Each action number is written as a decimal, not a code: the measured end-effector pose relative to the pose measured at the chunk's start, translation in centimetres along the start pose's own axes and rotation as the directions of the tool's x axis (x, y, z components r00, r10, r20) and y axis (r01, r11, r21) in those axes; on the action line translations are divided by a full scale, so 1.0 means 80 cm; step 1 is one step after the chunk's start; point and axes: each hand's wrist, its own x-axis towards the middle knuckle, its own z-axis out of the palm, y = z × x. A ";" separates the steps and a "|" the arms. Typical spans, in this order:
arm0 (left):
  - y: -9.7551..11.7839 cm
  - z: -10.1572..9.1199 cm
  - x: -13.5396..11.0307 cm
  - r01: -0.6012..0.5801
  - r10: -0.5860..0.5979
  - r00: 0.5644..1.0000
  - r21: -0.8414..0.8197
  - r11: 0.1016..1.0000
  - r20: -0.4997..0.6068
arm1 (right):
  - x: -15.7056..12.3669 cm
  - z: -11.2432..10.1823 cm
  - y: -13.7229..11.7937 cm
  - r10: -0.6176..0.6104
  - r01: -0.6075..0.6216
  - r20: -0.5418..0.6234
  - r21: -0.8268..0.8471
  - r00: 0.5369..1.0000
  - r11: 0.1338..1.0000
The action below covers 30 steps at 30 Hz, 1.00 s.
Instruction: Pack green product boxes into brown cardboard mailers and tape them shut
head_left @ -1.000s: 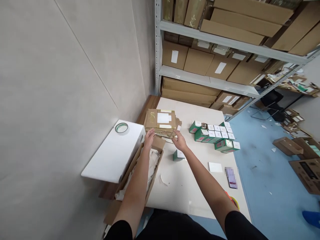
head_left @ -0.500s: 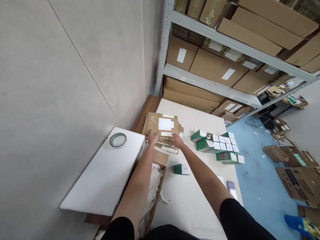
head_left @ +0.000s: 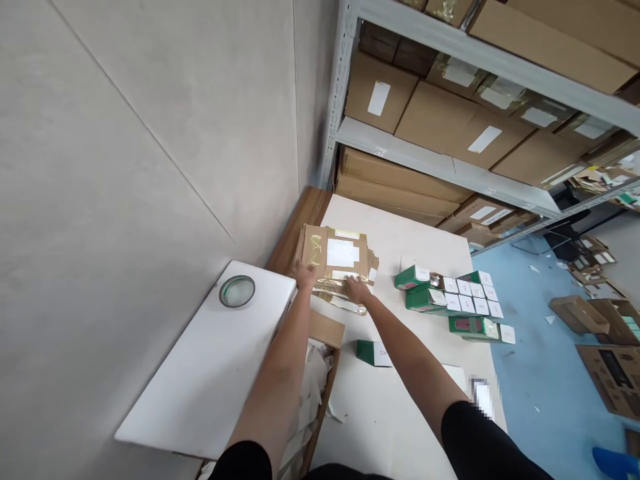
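A stack of flattened brown cardboard boxes (head_left: 334, 261) with white labels and tape lies at the table's far left. My left hand (head_left: 303, 275) grips the stack's near left edge, fingers curled over it. My right hand (head_left: 357, 289) rests on the near right edge, fingers closed on the cardboard. Both arms reach forward across the white table (head_left: 400, 230).
An open carton with white packing paper (head_left: 315, 373) sits under my left arm, beside a white board (head_left: 210, 373) bearing a tape roll (head_left: 237, 291). Green boxes (head_left: 453, 303) are grouped to the right; one lone green box (head_left: 374, 353) lies nearer. Shelving with cartons (head_left: 450, 113) stands behind.
Both hands went from open beside the stack to closing on its near edge. The camera moved forward and tilted, shifting the scene slightly right.
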 end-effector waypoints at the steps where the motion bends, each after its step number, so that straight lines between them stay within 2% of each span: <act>1: 0.002 -0.003 -0.001 -0.007 0.007 1.000 -0.012 1.000 -0.014 | -0.002 -0.001 0.003 0.027 -0.027 0.005 0.035 1.000 0.999; 3: 0.009 -0.007 -0.005 -0.044 0.044 0.999 -0.075 0.996 -0.008 | -0.008 -0.007 0.012 0.066 -0.066 0.005 0.117 0.998 0.991; 6: 0.028 -0.012 -0.016 -0.086 0.096 0.995 -0.260 0.962 0.024 | -0.025 -0.020 0.030 0.060 -0.046 -0.058 0.217 0.997 0.975; 10: 0.065 -0.027 -0.034 -0.090 0.174 0.980 -0.565 0.820 0.095 | -0.057 -0.044 0.053 0.055 0.009 -0.207 0.296 0.977 0.955; 12: 0.084 -0.043 -0.044 -0.122 0.237 0.966 -0.638 0.760 0.098 | -0.074 -0.061 0.064 0.132 0.020 -0.341 0.409 0.931 0.912; 15: 0.112 -0.074 -0.061 -0.183 0.326 0.942 -0.696 0.695 0.077 | -0.100 -0.096 0.079 0.334 0.046 -0.495 0.608 0.802 0.793; 17: 0.129 -0.095 -0.076 -0.209 0.379 0.922 -0.723 0.658 0.078 | -0.122 -0.125 0.090 0.426 0.129 -0.545 0.712 0.722 0.690; 19: 0.144 -0.112 -0.094 -0.225 0.428 0.899 -0.740 0.634 0.094 | -0.149 -0.153 0.101 0.471 0.260 -0.579 0.771 0.665 0.581; 21: 0.157 -0.124 -0.114 -0.241 0.479 0.870 -0.749 0.617 0.115 | -0.181 -0.176 0.112 0.469 0.397 -0.623 0.772 0.626 0.496; 24: 0.175 -0.131 -0.148 -0.263 0.549 0.818 -0.737 0.623 0.172 | -0.236 -0.197 0.127 0.417 0.551 -0.702 0.712 0.577 0.436; 27: 0.192 -0.129 -0.185 -0.291 0.555 0.802 -0.666 0.687 0.222 | -0.294 -0.197 0.146 0.391 0.619 -0.752 0.659 0.531 0.427; 30: 0.203 -0.120 -0.228 -0.317 0.547 0.807 -0.616 0.721 0.225 | -0.351 -0.181 0.169 0.367 0.637 -0.778 0.628 0.510 0.446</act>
